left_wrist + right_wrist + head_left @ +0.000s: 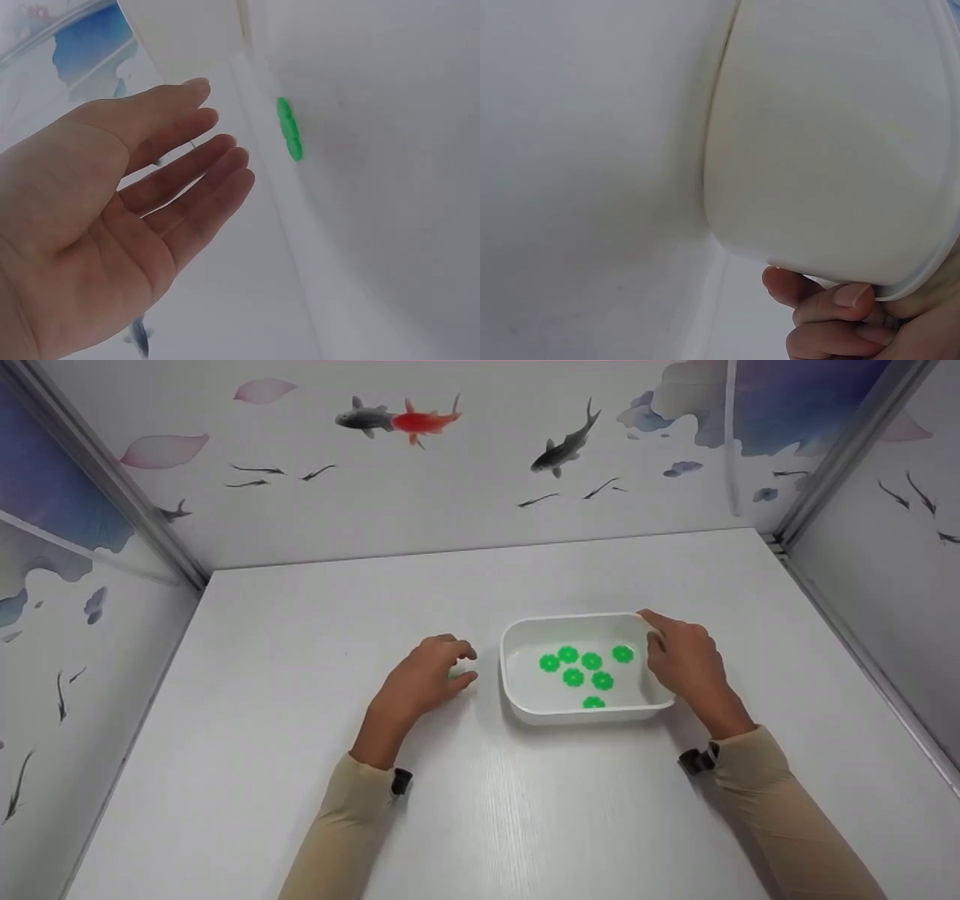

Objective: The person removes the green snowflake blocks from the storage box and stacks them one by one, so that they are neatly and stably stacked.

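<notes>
A white plastic tub (pixel 555 718) stands on the table, with several green flower-shaped pieces (pixel 573 678) lying flat on its floor. My right hand (pixel 688 664) grips the tub's right end. Fingers curl against the outside of the tub (pixel 832 142) just under its rim in the right wrist view. To the left of the tub, my left hand (pixel 426 681) hovers low with thumb and fingers apart and loosely bent. One more green flower piece (pixel 289 130) lies on the table beyond the fingertips of that hand (pixel 142 195), and nothing is held there.
The white table (pixel 247 697) is enclosed by a back wall (pixel 450 502) and side walls printed with fish and petals. Metal posts (pixel 161 521) mark the corners. Both sleeves carry small black wrist devices (pixel 402 781).
</notes>
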`<state>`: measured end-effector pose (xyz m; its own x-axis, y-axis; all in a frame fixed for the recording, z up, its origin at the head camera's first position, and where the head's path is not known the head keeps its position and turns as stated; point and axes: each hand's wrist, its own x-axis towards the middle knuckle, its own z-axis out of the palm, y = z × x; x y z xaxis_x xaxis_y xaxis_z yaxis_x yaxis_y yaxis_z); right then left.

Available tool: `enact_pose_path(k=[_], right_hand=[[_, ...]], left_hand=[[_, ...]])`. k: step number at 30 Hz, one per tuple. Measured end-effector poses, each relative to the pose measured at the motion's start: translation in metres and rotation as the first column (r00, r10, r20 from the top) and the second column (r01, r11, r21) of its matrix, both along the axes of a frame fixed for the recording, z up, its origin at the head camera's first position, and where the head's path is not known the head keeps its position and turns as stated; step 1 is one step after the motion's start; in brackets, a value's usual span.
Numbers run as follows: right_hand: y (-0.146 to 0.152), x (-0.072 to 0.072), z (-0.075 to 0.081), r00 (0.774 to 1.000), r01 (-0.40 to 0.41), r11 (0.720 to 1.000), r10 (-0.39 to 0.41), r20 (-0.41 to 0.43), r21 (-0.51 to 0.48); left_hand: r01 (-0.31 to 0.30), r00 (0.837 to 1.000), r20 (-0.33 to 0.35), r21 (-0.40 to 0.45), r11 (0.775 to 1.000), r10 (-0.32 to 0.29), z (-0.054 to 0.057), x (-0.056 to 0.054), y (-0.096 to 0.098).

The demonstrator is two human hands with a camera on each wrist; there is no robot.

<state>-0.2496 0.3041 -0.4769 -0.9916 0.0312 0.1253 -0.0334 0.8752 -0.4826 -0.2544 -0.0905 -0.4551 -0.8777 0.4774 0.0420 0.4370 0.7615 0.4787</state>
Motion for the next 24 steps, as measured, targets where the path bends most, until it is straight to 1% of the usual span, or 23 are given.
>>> enact_pose_path(k=[5, 9, 18, 24], right_hand=[[-0.001, -0.001, 0.001, 1.000, 0.008, 1.000, -0.008, 0.006, 0.008], [0.000, -0.001, 0.001, 1.000, 0.018, 1.000, -0.018, 0.009, 0.026], [0.004, -0.002, 0.003, 0.997, 0.057, 0.997, -0.059, 0.059, 0.046], [0.008, -0.002, 0.008, 0.989, 0.063, 0.998, -0.063, 0.135, 0.004]], left_hand=[[0.016, 0.997, -0.074, 0.035, 0.999, -0.013, 0.009, 0.008, 0.013], [0.048, 0.992, -0.117, 0.058, 0.997, -0.041, 0.015, 0.013, 0.021], [0.074, 0.988, -0.137, 0.048, 0.996, -0.067, 0.024, 0.023, 0.038], [0.103, 0.985, -0.139, 0.026, 0.994, -0.098, 0.026, 0.023, 0.055]])
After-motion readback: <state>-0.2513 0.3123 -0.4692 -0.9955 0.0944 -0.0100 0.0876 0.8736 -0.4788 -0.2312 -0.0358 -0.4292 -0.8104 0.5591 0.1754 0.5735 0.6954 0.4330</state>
